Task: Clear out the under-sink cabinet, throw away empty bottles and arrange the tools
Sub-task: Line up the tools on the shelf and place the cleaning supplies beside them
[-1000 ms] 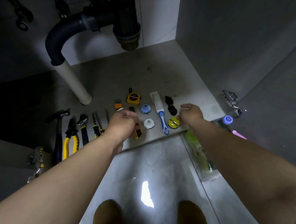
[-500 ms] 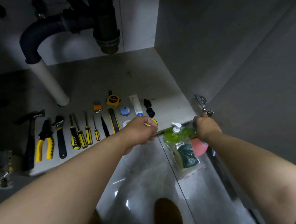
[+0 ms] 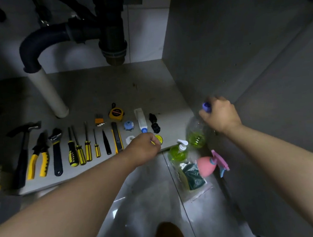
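Observation:
Tools lie in a row on the cabinet floor: a hammer, yellow pliers, a black wrench, several yellow-and-black screwdrivers, a utility knife and a yellow tape measure. My right hand grips the neck of a clear bottle with a purple cap and a little green liquid, lifted beside the cabinet's right wall. My left hand hovers curled over the front edge near a yellow round tin; whether it holds anything is hidden.
On the tiled floor at the right stand a green pump bottle, a plastic bag with a dark green scourer and a pink spray bottle. A white drain pipe and black trap hang above the cabinet floor.
My right hand took the clear bottle by its neck and raised it up and to the right. The left hand stayed near the front edge. The view shifted right.

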### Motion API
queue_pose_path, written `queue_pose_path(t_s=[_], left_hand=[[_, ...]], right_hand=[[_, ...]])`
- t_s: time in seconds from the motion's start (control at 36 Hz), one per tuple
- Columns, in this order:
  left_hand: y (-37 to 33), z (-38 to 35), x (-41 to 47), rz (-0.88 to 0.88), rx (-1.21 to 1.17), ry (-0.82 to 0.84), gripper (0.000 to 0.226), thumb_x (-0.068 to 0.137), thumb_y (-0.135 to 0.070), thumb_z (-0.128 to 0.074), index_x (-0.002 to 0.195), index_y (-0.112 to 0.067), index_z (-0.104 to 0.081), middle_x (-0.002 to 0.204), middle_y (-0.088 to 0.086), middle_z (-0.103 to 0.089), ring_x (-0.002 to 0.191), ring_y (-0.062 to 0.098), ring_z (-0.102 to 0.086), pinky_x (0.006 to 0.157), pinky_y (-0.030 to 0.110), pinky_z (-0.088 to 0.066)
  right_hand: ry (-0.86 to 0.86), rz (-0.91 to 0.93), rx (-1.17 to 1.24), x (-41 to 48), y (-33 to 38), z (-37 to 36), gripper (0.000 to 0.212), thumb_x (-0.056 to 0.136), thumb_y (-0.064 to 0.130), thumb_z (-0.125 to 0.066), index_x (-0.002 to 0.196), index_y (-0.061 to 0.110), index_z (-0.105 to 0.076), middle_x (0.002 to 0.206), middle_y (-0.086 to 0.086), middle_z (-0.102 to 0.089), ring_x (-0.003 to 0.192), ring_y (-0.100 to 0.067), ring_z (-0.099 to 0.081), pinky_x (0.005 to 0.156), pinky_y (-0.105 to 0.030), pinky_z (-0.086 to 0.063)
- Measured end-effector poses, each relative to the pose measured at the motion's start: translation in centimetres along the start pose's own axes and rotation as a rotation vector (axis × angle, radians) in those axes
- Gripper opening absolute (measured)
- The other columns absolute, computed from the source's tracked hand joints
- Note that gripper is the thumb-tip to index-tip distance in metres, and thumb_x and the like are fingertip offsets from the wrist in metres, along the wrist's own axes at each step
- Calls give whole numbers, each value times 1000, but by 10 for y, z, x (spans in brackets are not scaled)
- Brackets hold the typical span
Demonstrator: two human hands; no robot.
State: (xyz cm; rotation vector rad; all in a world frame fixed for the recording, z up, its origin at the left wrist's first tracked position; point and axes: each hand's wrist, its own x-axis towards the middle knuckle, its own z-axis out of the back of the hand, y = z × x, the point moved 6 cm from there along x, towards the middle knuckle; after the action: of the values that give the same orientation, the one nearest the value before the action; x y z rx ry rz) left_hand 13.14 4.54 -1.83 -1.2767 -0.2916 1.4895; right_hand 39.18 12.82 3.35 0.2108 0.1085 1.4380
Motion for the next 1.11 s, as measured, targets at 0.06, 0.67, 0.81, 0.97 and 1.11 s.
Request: queue_pose_path(t_s=[0.06, 0.67, 0.81, 0.97, 1.11], left_hand=[[-2, 0, 1, -17, 20, 0, 13, 97, -24, -57, 103, -22, -68, 119, 6, -67, 108, 22, -64, 82, 26, -50], [11, 31, 21, -27, 111, -37, 20, 99, -16, -53, 107, -16, -72, 112, 2, -66, 109, 20, -63, 90, 31, -50], [13, 27, 21, -21, 103, -30, 21, 99, -16, -50, 100, -18, -71, 106, 0, -65, 103, 18, -63, 83, 28, -47], [11, 13, 19, 0, 37, -3, 21, 96, -12, -50, 96, -6, -70, 108, 17, -71, 105, 33, -69, 94, 48, -56], [15, -4, 19, 0, 7, 11, 16, 96, -16, -56, 101, -13, -71, 98, 9, -71, 101, 29, -70, 89, 41, -57]], right_hand=[[-26, -21, 66, 16, 5, 3, 26, 86, 31, -63, 105, 14, -65, 109, -20, -62, 97, -43, -62, 84, -41, -51], [-20, -108, 229, 115, 30, -41, 42, 88, 5, -58, 129, 10, -60, 129, -27, -52, 114, -46, -57, 99, -36, -45], [74, -84, 234, 98, 26, -46, 65, 91, 11, -57, 152, 20, -36, 137, -26, -49, 123, -41, -53, 102, -33, -42], [169, -18, 125, 19, 5, -68, 50, 90, 21, -58, 135, 11, -39, 122, -21, -55, 105, -42, -59, 86, -45, -51], [495, 52, 78, -48, -8, -120, 45, 89, 38, -71, 128, 20, -57, 122, -7, -55, 103, -27, -62, 93, -38, -51]])
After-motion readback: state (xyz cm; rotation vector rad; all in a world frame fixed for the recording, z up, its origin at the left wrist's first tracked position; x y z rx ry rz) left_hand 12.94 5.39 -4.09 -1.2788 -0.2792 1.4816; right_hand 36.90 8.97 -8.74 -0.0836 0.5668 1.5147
